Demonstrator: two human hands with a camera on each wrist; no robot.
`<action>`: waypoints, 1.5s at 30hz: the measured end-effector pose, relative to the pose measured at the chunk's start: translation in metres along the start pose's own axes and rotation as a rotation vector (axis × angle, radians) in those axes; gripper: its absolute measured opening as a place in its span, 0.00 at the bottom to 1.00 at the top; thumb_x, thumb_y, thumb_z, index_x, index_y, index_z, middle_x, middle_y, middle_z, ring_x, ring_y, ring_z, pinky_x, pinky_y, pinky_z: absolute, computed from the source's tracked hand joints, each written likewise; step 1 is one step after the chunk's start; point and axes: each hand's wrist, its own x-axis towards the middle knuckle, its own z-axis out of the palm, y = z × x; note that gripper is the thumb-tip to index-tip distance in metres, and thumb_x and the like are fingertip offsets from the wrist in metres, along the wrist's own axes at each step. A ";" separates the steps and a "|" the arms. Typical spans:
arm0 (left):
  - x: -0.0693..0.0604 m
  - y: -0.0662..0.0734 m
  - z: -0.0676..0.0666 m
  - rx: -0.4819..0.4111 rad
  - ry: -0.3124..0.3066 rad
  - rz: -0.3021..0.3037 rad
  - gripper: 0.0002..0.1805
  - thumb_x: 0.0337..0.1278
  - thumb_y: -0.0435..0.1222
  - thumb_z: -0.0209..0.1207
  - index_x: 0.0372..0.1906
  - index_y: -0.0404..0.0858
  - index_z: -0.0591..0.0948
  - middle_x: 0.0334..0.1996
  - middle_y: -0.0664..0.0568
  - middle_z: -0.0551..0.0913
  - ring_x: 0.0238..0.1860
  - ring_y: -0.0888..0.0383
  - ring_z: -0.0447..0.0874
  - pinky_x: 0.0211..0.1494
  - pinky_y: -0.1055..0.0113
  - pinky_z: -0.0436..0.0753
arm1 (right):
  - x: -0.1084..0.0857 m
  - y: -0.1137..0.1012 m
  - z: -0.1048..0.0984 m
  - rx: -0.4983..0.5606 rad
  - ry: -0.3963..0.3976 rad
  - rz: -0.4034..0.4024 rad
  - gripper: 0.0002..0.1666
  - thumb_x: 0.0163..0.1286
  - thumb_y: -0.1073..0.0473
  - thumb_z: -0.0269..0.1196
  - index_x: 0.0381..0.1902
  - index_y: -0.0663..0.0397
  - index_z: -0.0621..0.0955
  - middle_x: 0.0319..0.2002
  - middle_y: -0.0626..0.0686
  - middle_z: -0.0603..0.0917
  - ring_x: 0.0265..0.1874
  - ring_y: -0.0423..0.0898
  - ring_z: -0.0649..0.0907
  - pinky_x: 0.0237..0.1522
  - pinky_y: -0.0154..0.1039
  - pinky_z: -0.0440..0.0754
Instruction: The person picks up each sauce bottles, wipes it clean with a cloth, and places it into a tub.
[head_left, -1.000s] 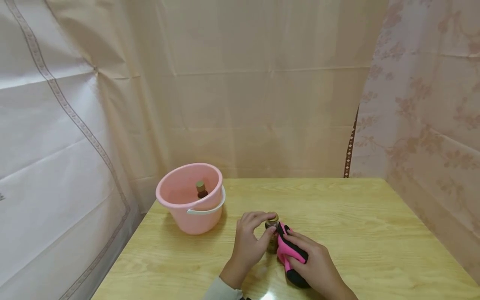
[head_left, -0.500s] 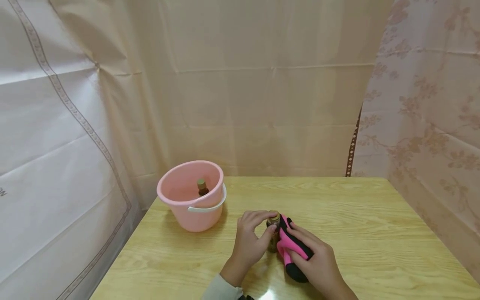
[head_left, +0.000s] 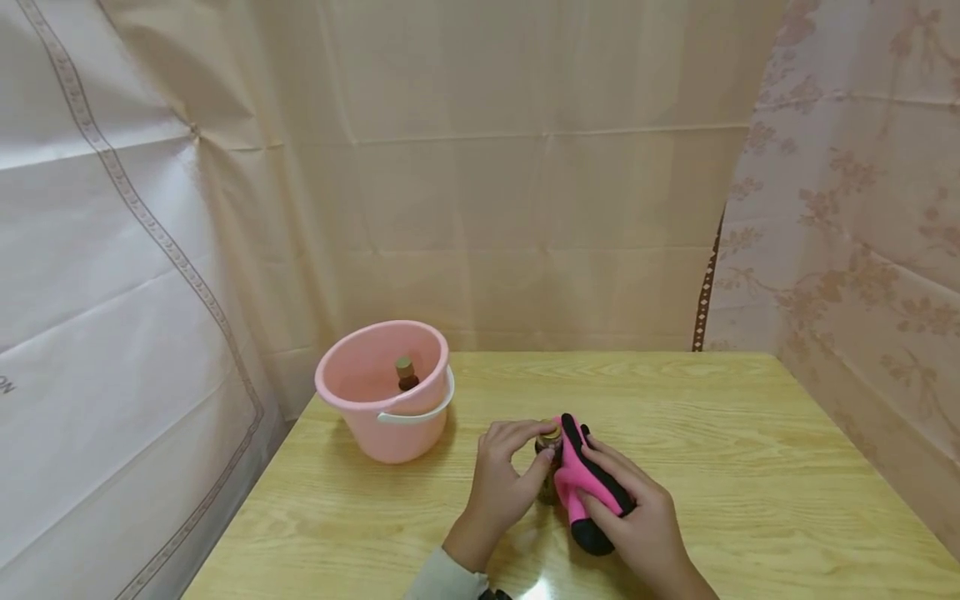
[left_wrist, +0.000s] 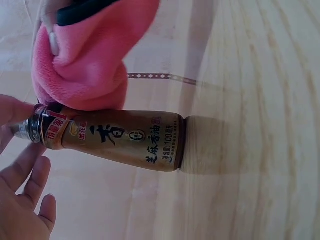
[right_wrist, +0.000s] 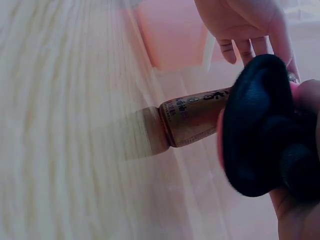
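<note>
A small brown sesame oil bottle (left_wrist: 125, 140) stands on the wooden table, its base touching the surface. My left hand (head_left: 498, 479) pinches its cap and neck between thumb and fingers. In my right hand (head_left: 641, 521) is a fuzzy pink and black item (head_left: 588, 487), soft like fleece; its exact kind is unclear. Its pink side (left_wrist: 87, 65) lies against the bottle's upper part. From the right wrist, a black rounded end of that item hides the bottle's top half. The bottle's lower label shows in both wrist views.
At the left of the table (head_left: 720, 433) stands a pink bucket (head_left: 393, 433) with a white handle (head_left: 416, 417). Inside it, another dark bottle (head_left: 407, 375) with a brownish cap sticks up. Curtains hang behind and on both sides of the table.
My right hand has slid the pink and black item up along the bottle, toward its neck and slightly rightward. My left hand stays at the bottle's top.
</note>
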 end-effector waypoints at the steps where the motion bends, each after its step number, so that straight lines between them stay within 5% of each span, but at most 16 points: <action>1: 0.000 0.000 0.000 -0.005 -0.004 -0.003 0.17 0.62 0.40 0.71 0.55 0.55 0.88 0.53 0.65 0.86 0.54 0.62 0.79 0.55 0.54 0.69 | 0.000 0.000 0.000 -0.002 -0.014 0.017 0.33 0.60 0.65 0.77 0.64 0.44 0.83 0.68 0.53 0.80 0.67 0.39 0.79 0.60 0.24 0.76; 7: 0.000 0.001 0.000 -0.003 0.007 0.005 0.17 0.61 0.42 0.72 0.56 0.54 0.88 0.49 0.59 0.83 0.52 0.60 0.79 0.57 0.49 0.71 | 0.000 0.001 0.000 -0.058 -0.065 0.048 0.34 0.62 0.63 0.77 0.65 0.37 0.83 0.68 0.47 0.80 0.66 0.46 0.80 0.57 0.23 0.77; 22: 0.000 0.003 -0.002 0.027 0.002 -0.051 0.15 0.62 0.42 0.71 0.53 0.55 0.89 0.47 0.62 0.84 0.52 0.61 0.79 0.58 0.51 0.70 | -0.001 0.007 0.002 -0.122 -0.085 0.037 0.34 0.59 0.66 0.78 0.63 0.38 0.84 0.65 0.48 0.83 0.63 0.50 0.83 0.56 0.22 0.76; 31: 0.002 0.004 -0.003 0.015 -0.018 -0.043 0.14 0.64 0.42 0.70 0.54 0.54 0.89 0.49 0.63 0.86 0.53 0.60 0.79 0.58 0.51 0.70 | -0.001 0.013 0.001 -0.238 -0.227 0.211 0.34 0.57 0.64 0.79 0.60 0.33 0.85 0.64 0.44 0.83 0.64 0.50 0.83 0.57 0.50 0.84; 45: 0.003 0.004 -0.003 0.023 -0.021 -0.028 0.14 0.65 0.42 0.69 0.54 0.55 0.88 0.51 0.64 0.87 0.54 0.60 0.80 0.56 0.52 0.70 | 0.001 0.012 0.000 -0.243 -0.259 0.258 0.34 0.57 0.64 0.79 0.60 0.32 0.85 0.64 0.44 0.83 0.65 0.51 0.82 0.58 0.53 0.83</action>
